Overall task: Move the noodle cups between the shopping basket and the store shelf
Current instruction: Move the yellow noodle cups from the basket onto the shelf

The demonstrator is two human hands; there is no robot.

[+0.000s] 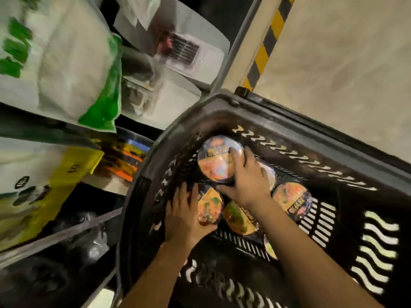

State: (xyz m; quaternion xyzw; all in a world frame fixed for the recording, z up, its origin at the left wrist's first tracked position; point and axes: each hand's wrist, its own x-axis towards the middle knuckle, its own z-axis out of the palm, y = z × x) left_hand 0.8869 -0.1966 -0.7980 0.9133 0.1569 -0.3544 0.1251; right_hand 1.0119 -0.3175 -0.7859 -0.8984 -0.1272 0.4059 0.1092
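Head view: my right hand (246, 181) grasps the top noodle cup (219, 158), my left hand (185, 215) another cup (209, 206). Lifting both inside the crowded basket (278, 121), one could slip or snag its wall.

Printed lids on the noodle cups (216, 160) too blurry to read, dark marks on the yellow bag (40, 187) too smeared to read, green letters on the white bag (55, 52) also unreadable

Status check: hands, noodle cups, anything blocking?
Right hand grips top noodle cup. Left hand grips lower cup. Both inside basket. Nothing blocking.
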